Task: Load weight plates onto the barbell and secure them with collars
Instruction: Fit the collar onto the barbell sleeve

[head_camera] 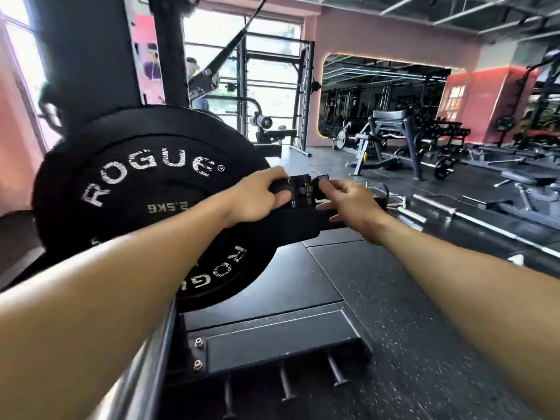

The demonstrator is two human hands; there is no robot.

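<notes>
We see both hands at the centre of the frame, working on a black collar (303, 189) on the black barbell sleeve (303, 219). The collar sits just outboard of the weight plates (142, 189), which fill the left-centre of the frame.

Left hand (257, 195): it reaches in from the lower left, thumb and fingers curled around the plate-side end of the collar and gripping it.

Right hand (351, 201): it reaches in from the lower right. Its thumb and forefinger pinch the collar's small lever tab (321, 180) at the outer end; the remaining fingers are loosely curled below the sleeve.

The two hands are close together, with only the collar body between them.

Weight plates: black, marked ROGUE in white, with a smaller plate labelled 2.5KG mounted in front of a larger one. Whether the collar touches the front plate we cannot tell; the left hand covers that joint.

Below the plates, at lower centre, a black rack base (272, 341) rests on speckled rubber flooring (424, 344). At upper right, a mirror (381, 95) and benches (391, 137) are visible.
</notes>
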